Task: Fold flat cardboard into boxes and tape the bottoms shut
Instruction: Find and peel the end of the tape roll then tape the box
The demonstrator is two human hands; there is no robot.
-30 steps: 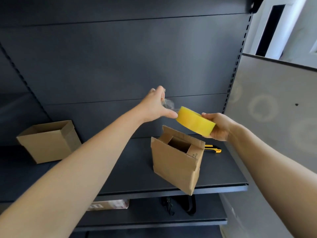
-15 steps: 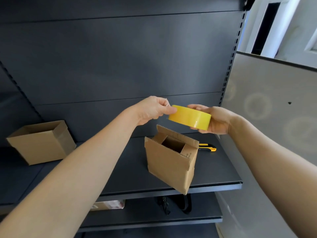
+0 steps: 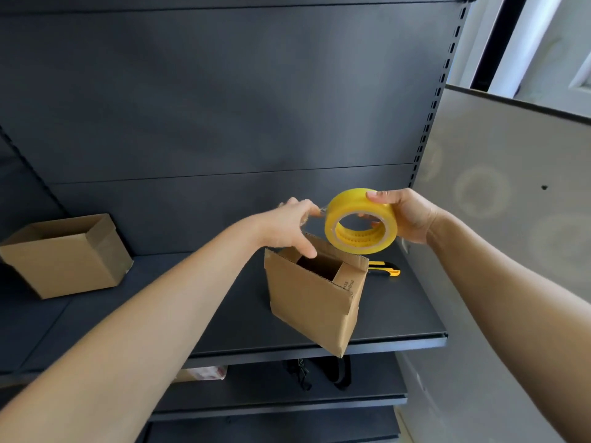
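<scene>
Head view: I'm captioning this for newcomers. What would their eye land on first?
The bright yellow tape roll, held up by the right hand above the shelf, stands out against the dark backing; the left hand has its fingers at the roll's left edge. Just below stands an open cardboard box at the shelf's front edge, with a second box far left.

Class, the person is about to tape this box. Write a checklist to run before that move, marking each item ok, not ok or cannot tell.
1. Is the tape roll gripped by the right hand: ok.
2. Is the tape end pinched by the left hand: ok.
3. Are the flaps of the box folded shut: not ok, a gap shows on top.
4. Is enough tape pulled out: not ok, only a short bit.
5. Is the knife ready on the shelf: ok, behind the box.
</scene>
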